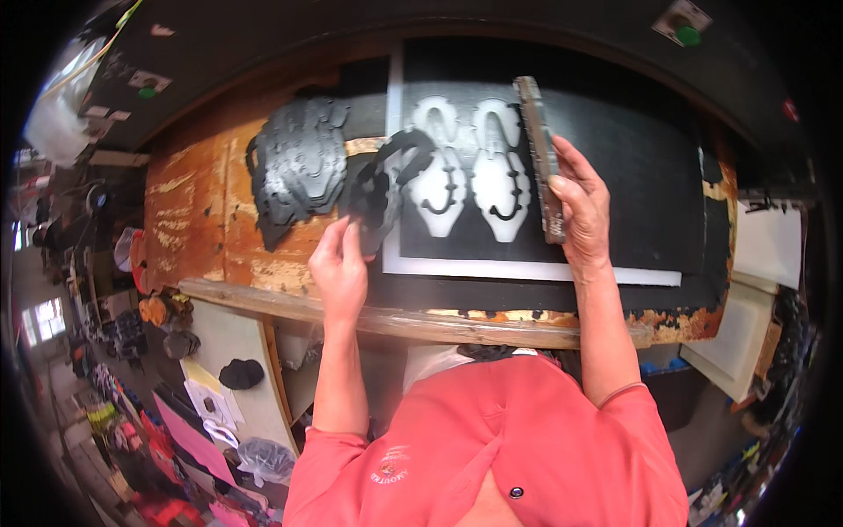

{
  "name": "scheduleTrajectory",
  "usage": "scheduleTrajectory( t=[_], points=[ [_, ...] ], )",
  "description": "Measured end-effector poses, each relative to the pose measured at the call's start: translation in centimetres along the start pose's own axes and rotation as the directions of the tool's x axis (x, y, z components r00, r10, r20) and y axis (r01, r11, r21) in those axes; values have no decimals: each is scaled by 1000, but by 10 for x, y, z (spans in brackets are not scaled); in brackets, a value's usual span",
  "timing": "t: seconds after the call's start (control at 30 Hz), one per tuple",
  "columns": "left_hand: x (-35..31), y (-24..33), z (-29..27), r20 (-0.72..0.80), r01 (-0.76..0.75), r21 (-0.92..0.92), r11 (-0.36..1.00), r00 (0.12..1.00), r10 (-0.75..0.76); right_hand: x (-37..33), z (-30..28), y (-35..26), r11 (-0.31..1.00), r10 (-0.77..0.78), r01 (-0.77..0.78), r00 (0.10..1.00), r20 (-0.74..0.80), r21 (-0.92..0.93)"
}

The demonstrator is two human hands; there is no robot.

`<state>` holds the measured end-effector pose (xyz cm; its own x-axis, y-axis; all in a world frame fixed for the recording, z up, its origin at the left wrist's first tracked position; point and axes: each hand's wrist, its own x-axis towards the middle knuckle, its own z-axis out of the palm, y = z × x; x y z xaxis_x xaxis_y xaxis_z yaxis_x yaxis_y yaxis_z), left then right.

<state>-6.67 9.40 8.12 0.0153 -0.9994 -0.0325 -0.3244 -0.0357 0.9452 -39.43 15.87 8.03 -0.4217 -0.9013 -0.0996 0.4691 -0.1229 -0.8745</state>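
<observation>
My left hand (341,268) pinches a dark, flexible cut-out piece (373,195) between thumb and fingers; its curved strip is blurred and reaches over the left edge of a black sheet (632,184). My right hand (581,206) grips a long cutting die (539,158), seen edge-on and tilted up above the sheet. White shows through two shoe-upper-shaped openings (500,184) in the sheet, just left of the die. Under the sheet lies a white board (527,270). A pile of similar black cut pieces (303,158) sits left of my left hand.
The worn wooden table (189,220) has a wooden rail (421,325) along its near edge. A dark machine beam (299,44) with green buttons (688,36) spans the far side. A pale panel (237,351) stands at lower left, near a plastic bag (266,458).
</observation>
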Motion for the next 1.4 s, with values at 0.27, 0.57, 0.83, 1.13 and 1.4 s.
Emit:
scheduleTrajectory(
  t=[0.27,0.57,0.83,1.13,1.4],
  points=[
    [85,9,5,-136,-122,-86,989,985,110,1,-4,3,999,-10,10,1000,21,-34],
    [99,-4,-18,-196,66,56,996,979,-53,0,-3,0,1000,-11,12,1000,29,-28],
    [55,17,-5,-165,-359,269,894,897,410,-18,-6,-15,659,-380,288,925,23,-694],
    [-21,9,88,374,-705,297,644,707,601,-18,-11,-1,88,-402,319,878,260,-944],
    [-82,17,47,401,-595,-58,801,721,565,-27,-29,12,340,-528,353,839,133,-872]
  ],
)
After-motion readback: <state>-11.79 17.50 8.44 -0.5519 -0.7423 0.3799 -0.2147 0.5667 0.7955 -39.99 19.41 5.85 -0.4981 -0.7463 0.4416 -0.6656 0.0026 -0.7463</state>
